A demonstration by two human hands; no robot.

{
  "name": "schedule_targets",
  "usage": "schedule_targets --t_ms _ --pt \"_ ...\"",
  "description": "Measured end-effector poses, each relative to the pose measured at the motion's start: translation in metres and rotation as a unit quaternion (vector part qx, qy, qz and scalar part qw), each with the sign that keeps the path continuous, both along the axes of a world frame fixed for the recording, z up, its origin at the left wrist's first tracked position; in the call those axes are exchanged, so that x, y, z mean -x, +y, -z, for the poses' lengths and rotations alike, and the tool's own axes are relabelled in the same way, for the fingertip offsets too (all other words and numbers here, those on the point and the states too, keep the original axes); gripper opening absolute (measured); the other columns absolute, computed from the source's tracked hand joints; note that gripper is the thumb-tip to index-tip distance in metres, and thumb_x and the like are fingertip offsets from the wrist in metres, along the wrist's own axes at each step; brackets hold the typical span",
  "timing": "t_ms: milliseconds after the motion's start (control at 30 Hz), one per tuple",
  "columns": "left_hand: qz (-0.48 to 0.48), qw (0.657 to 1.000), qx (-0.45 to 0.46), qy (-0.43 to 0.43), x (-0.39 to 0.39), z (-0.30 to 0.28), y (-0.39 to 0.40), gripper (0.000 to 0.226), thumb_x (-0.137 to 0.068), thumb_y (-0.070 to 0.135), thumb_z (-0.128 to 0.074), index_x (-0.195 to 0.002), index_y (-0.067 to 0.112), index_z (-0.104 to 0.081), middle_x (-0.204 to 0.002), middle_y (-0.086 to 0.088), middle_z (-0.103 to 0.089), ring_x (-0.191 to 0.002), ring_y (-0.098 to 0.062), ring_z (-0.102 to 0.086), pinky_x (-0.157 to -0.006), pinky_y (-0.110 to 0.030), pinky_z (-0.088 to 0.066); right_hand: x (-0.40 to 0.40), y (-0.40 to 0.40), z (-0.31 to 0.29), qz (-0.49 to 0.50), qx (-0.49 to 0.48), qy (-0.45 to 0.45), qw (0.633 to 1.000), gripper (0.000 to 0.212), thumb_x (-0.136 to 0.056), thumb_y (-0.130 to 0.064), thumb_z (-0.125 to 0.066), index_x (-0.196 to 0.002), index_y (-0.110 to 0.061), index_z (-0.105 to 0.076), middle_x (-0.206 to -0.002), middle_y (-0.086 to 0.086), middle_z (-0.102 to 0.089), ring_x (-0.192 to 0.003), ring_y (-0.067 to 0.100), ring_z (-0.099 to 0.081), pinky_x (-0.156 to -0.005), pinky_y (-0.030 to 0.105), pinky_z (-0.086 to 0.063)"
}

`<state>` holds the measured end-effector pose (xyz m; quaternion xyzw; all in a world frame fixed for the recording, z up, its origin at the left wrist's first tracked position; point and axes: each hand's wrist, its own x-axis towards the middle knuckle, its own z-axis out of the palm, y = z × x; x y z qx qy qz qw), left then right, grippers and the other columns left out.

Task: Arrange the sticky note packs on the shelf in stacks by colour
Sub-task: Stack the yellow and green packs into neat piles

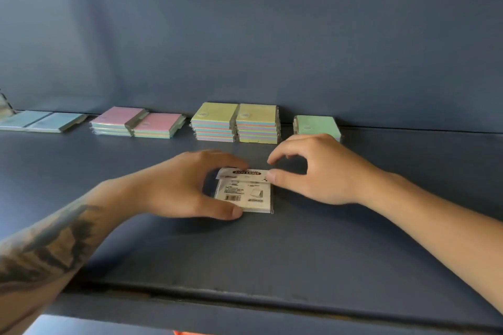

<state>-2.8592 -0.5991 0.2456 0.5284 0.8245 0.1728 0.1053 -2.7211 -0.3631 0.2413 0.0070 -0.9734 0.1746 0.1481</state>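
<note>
Where shelf (pixel 272 253) darkens: six stacks (pixel 235 122), one pack (pixel 245 193).

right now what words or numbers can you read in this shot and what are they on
"STICKY NOTE": upside down on the header flap of the white pack between the hands.
Barcode and small print on that pack's label: too blurred to read.
Round marks on the packs at the back: too small to read.
</note>
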Motion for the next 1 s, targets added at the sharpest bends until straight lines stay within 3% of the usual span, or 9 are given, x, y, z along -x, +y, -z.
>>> schedule_targets --t_ms 233,333,400,500,600,700,767,867,1000 --pt "0.037 0.992 -0.084 0.087 0.0 0.019 -0.014 0.062 -0.083 0.074 -0.058 -0.137 0.043 -0.059 -0.136 0.025 -0.063 -0.124 0.003 -0.058 -0.103 -0.033 -0.05 -0.007 -0.011 0.013 -0.07 0.009 -0.054 0.996 0.053 -0.075 -0.072 -0.071 -0.119 -0.042 -0.066 -0.118 -0.025 -0.061 -0.116 0.001 -0.056 -0.099 0.03 -0.047" --pt "0.03 0.991 -0.127 0.016 -0.002 0.018 -0.01 0.05 -0.096 0.069 -0.045 -0.115 0.028 -0.067 -0.093 0.015 -0.072 -0.085 -0.005 -0.065 -0.081 -0.031 -0.053 -0.002 -0.009 0.009 -0.074 0.117 -0.039 0.99 0.027 -0.09 -0.054 -0.067 -0.107 -0.035 -0.072 -0.099 -0.021 -0.071 -0.098 0.004 -0.065 -0.086 0.033 -0.05" --pt "-0.03 0.984 -0.17 -0.042 -0.002 0.018 -0.006 0.066 -0.094 0.073 -0.039 -0.081 0.012 -0.06 -0.061 0.012 -0.046 -0.06 -0.01 -0.04 -0.06 -0.026 -0.039 0.0 -0.009 0.01 -0.079 0.183 -0.02 0.98 0.027 -0.095 -0.054 -0.057 -0.099 -0.031 -0.072 -0.08 -0.023 -0.066 -0.078 0.002 -0.06 -0.072 0.025 -0.043" --pt "-0.078 0.974 -0.194 -0.092 -0.002 0.017 0.0 0.085 -0.093 0.082 -0.035 -0.076 0.0 -0.051 -0.067 0.008 -0.036 -0.064 -0.015 -0.032 -0.062 -0.035 -0.037 0.005 -0.014 0.013 -0.065 0.209 0.024 0.975 0.044 -0.099 -0.065 -0.046 -0.089 -0.028 -0.066 -0.067 -0.009 -0.054 -0.063 0.013 -0.049 -0.066 0.028 -0.041" --pt "-0.033 0.967 -0.206 -0.143 -0.005 0.017 0.002 0.039 -0.1 0.045 -0.053 -0.079 0.016 -0.068 -0.066 0.022 -0.059 -0.06 0.0 -0.05 -0.065 -0.013 -0.041 0.011 -0.012 0.015 -0.053 0.231 0.034 0.971 0.062 -0.1 -0.066 -0.044 -0.091 -0.008 -0.063 -0.082 0.019 -0.064 -0.078 0.038 -0.061 -0.078 0.052 -0.052" --pt "-0.019 0.962 -0.213 -0.169 -0.004 0.016 0.003 0.015 -0.094 0.03 -0.063 -0.093 0.021 -0.075 -0.087 0.019 -0.075 -0.081 0.006 -0.065 -0.079 -0.011 -0.047 0.011 -0.009 0.013 -0.047 0.285 0.044 0.956 0.035 -0.1 -0.045 -0.056 -0.097 -0.012 -0.066 -0.072 0.001 -0.069 -0.064 0.011 -0.06 -0.068 0.028 -0.049" --pt "-0.023 0.952 -0.231 -0.202 -0.002 0.018 0.002 0.02 -0.096 0.03 -0.062 -0.094 0.015 -0.075 -0.089 0.011 -0.075 -0.082 -0.002 -0.064 -0.081 -0.018 -0.049 0.008 -0.009 0.011 -0.042 0.322 0.036 0.945 0.014 -0.101 -0.027 -0.062 -0.101 -0.013 -0.062 -0.068 0.007 -0.07 -0.061 0.007 -0.06 -0.061 0.016 -0.042" --pt "-0.053 0.932 -0.264 -0.242 -0.002 0.018 0.004 0.034 -0.099 0.036 -0.063 -0.101 0.004 -0.071 -0.097 -0.021 -0.073 -0.085 -0.021 -0.062 -0.083 -0.036 -0.049 0.006 -0.009 0.009 -0.049 0.373 0.027 0.926 0.019 -0.095 -0.014 -0.074 -0.103 -0.014 -0.057 -0.08 0.012 -0.076 -0.073 0.016 -0.07 -0.07 0.026 -0.048" --pt "-0.093 0.887 -0.31 -0.328 0.0 0.014 0.004 0.031 -0.083 0.023 -0.08 -0.109 0.012 -0.067 -0.099 -0.022 -0.076 -0.085 -0.024 -0.07 -0.082 -0.039 -0.053 0.004 -0.018 0.009 -0.049 0.462 0.033 0.885 0.028 -0.086 0.001 -0.077 -0.093 -0.008 -0.051 -0.08 0.025 -0.07 -0.069 0.035 -0.07 -0.065 0.043 -0.055"
